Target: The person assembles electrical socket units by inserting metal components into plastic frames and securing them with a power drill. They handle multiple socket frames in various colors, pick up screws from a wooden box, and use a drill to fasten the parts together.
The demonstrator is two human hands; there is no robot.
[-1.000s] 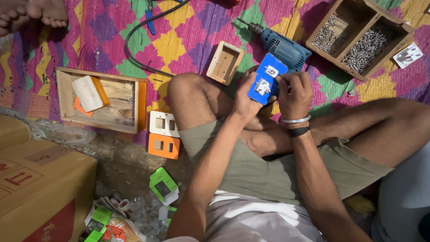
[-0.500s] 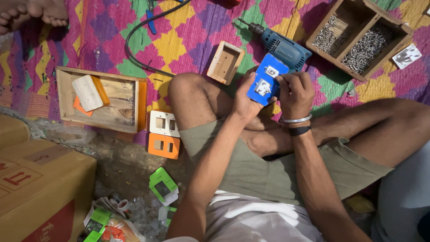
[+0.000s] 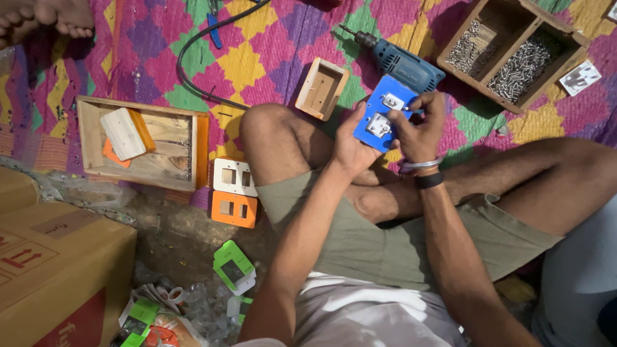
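Head view, looking down on a person seated cross-legged on a patterned floor mat (image 3: 270,45). The left hand (image 3: 350,144) grips the lower edge of a blue switch plate (image 3: 379,115), its fingers clamped around the plate from below. The right hand (image 3: 418,125) holds the plate's upper right side, fingers (image 3: 421,103) curled together over the edge near the upper of two white switch modules (image 3: 378,126) seated in the plate. The plate is held above the knees, just in front of a blue electric drill (image 3: 402,64) lying on the mat.

Both modules appear set in their openings; whether they are fully fastened cannot be told from this view. As a judgement, the assembly of this plate looks well advanced, with securing or mounting in a box left.

Further parts lie unassembled: a white plate (image 3: 232,177) and an orange plate (image 3: 232,209), each with empty cut-outs, touching one another beside the left knee; a small wooden box (image 3: 321,88) near the drill; a larger wooden tray (image 3: 144,144) holding a white and orange piece; a divided wooden box of screws (image 3: 514,51) at upper right. Green packaging (image 3: 232,266) and a cardboard carton (image 3: 58,270) sit at lower left. Another person's bare foot (image 3: 45,16) shows at upper left.
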